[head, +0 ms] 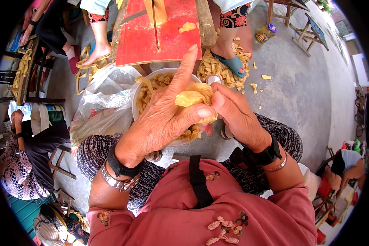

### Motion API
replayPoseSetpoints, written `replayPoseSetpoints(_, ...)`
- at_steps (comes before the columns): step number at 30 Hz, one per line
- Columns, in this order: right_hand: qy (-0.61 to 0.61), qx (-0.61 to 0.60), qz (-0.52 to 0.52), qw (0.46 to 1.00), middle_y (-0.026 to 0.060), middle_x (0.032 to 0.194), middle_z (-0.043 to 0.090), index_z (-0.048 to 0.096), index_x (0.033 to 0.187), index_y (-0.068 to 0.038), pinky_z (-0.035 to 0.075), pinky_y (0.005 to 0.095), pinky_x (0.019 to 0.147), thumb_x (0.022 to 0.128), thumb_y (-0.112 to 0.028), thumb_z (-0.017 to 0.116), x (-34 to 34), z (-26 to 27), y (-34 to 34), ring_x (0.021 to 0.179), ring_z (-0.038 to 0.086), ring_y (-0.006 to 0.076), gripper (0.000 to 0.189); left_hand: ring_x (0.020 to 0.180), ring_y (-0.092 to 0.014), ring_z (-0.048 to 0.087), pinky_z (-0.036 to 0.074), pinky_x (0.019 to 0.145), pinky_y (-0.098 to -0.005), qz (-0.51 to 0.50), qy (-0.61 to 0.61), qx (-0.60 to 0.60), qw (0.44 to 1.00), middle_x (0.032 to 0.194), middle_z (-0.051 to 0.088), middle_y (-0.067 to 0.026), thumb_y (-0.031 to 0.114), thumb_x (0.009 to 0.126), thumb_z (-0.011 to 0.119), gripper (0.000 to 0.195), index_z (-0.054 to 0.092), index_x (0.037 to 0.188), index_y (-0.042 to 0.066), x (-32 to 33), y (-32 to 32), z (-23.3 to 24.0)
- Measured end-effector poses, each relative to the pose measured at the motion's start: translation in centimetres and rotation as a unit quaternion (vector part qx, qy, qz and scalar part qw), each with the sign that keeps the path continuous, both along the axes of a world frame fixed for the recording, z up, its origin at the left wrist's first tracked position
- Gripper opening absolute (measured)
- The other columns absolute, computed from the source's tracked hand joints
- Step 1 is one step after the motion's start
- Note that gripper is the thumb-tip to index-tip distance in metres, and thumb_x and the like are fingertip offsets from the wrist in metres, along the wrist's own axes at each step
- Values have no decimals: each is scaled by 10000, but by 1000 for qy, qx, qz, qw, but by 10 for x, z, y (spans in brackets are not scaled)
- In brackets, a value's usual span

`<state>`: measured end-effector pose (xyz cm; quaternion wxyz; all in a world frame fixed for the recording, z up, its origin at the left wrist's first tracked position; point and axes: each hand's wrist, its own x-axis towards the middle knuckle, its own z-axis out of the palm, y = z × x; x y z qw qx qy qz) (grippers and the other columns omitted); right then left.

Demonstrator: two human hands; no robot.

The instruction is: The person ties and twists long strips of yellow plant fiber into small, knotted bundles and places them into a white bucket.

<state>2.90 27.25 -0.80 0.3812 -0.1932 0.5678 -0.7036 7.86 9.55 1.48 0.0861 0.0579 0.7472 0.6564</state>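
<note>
Before my chest, both hands hold a folded bundle of pale yellow, pliable strip (196, 94); its exact material is unclear. My left hand (153, 120) presses its thumb against the near side, with the index finger stretched out forward. My right hand (241, 115) pinches the bundle's right edge between thumb and fingers. Part of the bundle is hidden behind my left thumb. Below my hands stands a white bowl (134, 106), partly covered by them, with many similar curled yellow pieces (145, 100) inside.
A red board (169, 40) with a wooden block (156, 13) and a slim dark blade or rod lies ahead. Cut yellow pieces (207, 67) cover the floor near a co-worker's sandalled foot (230, 63). Left is a clear plastic bag (107, 98); a lidded jar (264, 33) stands right.
</note>
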Motion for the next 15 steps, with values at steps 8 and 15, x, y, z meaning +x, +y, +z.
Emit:
replayPoseSetpoints(8,-13,-23,6,1000,41,804,572,504,1034,-3,462,210,568,993,-316,380,-1,-5,3,677,574,88,339,729,-149,606,483,721,-279,-12,8,24,1000,827,620,-66,397,844,611,935,-3,1462,58,-1,3,-13)
replayPoseSetpoints(15,-32,-34,-2,999,42,849,583,502,1062,2,467,209,563,991,-309,389,0,-8,3,696,586,92,338,738,-148,613,483,727,-287,-8,-22,47,999,804,626,-68,404,836,617,945,6,1457,37,1,5,-13)
